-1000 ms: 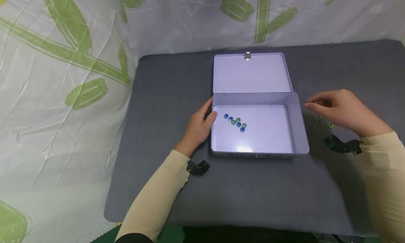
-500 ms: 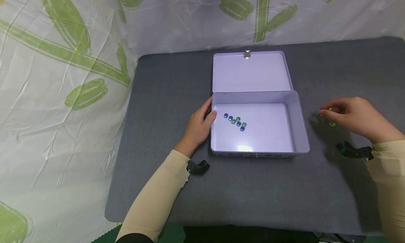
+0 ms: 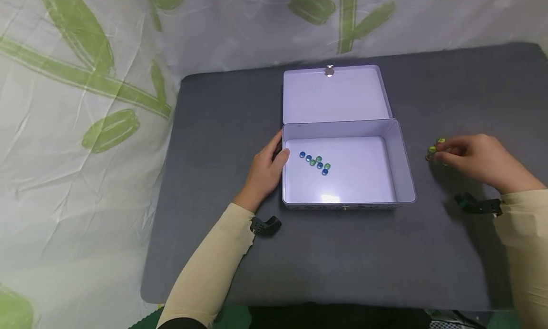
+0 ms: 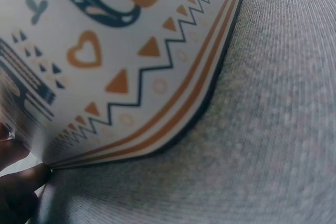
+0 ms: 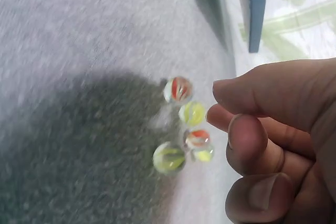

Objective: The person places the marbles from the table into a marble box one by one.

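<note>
While the cream left sleeve and right sleeve reach in over the near part of the grey table, a dark curved wrist device juts from each wrist. Beyond them, the left hand holds the box by its left side, thumb at the rim and fingers against the outer wall, which in the left wrist view bears an orange heart, triangles and a zigzag line. The right hand hovers to the right of the box, well apart from it, fingers loosely bent and the thumb parted from the index finger. Just beside its fingertips, five marbles lie clustered on the table: a red-swirled marble, a yellow marble, an orange-swirled marble, a paler yellow marble and a green-streaked marble; whether the orange-swirled and paler yellow ones touch, I cannot tell. Inside the open box, toward the left of its pale floor, seven glass marbles, four blue and three green, form a slanting group. Behind it the lid is swung back, a metal clasp at its far edge. Farthest off hangs a pale curtain printed with green stems and leaves.
</note>
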The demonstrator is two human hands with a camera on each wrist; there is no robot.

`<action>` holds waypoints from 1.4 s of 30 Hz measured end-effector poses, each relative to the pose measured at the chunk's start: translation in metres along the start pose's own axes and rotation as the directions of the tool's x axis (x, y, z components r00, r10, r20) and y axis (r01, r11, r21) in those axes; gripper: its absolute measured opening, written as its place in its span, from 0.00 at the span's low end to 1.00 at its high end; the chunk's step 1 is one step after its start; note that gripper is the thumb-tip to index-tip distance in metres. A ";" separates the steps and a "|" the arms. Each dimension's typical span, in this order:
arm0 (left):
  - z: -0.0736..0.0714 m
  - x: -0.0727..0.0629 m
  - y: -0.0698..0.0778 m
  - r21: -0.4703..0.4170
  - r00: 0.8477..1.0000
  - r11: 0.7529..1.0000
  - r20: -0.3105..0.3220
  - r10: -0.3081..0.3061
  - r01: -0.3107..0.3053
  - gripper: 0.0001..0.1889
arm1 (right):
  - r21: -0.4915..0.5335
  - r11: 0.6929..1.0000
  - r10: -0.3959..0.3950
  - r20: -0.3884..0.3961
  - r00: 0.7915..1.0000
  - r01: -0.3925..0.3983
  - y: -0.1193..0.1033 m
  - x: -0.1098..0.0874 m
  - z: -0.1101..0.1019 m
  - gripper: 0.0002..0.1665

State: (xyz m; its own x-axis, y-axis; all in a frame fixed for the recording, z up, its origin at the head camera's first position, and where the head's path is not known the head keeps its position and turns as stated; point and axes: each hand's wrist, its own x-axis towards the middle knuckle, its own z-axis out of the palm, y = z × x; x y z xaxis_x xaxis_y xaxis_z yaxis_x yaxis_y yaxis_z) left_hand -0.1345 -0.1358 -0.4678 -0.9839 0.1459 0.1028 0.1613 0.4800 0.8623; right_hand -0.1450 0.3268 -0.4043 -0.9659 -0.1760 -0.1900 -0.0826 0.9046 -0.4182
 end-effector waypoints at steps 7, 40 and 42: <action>0.000 0.000 -0.002 0.009 1.000 1.000 0.008 0.008 -0.008 0.35 | 0.025 1.000 0.002 0.001 1.000 -0.002 0.006 -0.003 0.007 0.12; 0.006 0.005 -0.001 0.012 1.000 1.000 0.016 0.010 -0.011 0.35 | -0.048 0.997 -0.061 -0.020 0.998 0.060 -0.022 -0.001 -0.003 0.16; 0.006 0.005 0.001 0.013 1.000 1.000 0.019 0.008 -0.008 0.34 | -0.069 0.995 -0.072 -0.021 0.997 0.071 -0.027 -0.002 -0.006 0.16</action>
State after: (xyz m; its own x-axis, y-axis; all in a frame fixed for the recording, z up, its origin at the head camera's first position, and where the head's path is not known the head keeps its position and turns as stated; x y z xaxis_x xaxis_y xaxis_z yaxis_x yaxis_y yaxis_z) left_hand -0.1386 -0.1295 -0.4698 -0.9810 0.1661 0.1002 0.1702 0.4896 0.8552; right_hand -0.1428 0.3048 -0.3873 -0.9623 -0.2329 -0.1405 -0.1676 0.9145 -0.3683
